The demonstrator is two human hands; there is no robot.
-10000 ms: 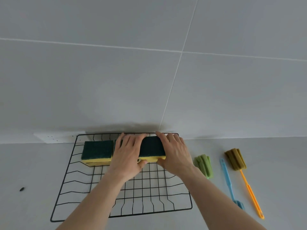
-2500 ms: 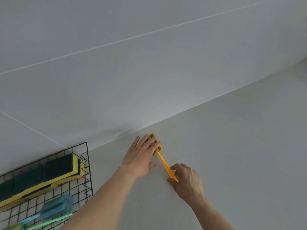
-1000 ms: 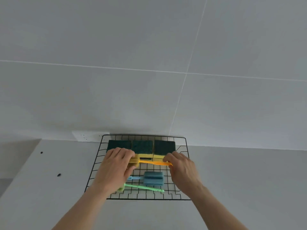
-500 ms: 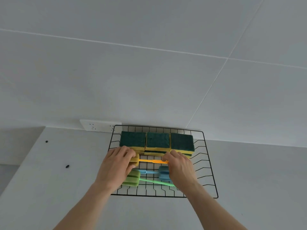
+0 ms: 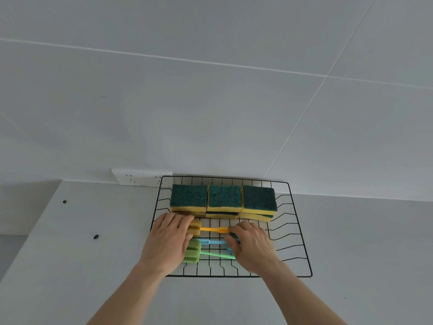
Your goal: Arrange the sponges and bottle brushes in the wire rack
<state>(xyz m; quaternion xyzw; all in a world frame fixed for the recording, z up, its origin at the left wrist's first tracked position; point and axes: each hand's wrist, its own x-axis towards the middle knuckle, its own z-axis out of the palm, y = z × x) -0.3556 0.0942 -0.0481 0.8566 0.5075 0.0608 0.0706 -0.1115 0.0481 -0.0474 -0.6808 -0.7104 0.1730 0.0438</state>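
The orange bottle brush (image 5: 212,229) is laid crosswise in the wire rack (image 5: 297,233), just in front of the sponges. Its foam head, at the left end, is covered by the fingers of the left hand (image 5: 167,240), which is curled loosely over it. The far end of its handle is met by the fingertips of the right hand (image 5: 251,245), held palm down; whether that end is pinched or only touched cannot be told.

Just nearer the person, the blue bottle brush (image 5: 212,242) is placed parallel, its head hidden under the right hand. The green bottle brush (image 5: 194,253) is set nearest, its foam head to the left and its handle slanted toward the right hand.

Along the back of the rack, green-topped yellow sponges (image 5: 223,199) are lined up in three stacks, touching side by side.

The rack is set on a pale counter (image 5: 70,266) against a tiled wall (image 5: 210,102), beside a white power socket (image 5: 138,177).
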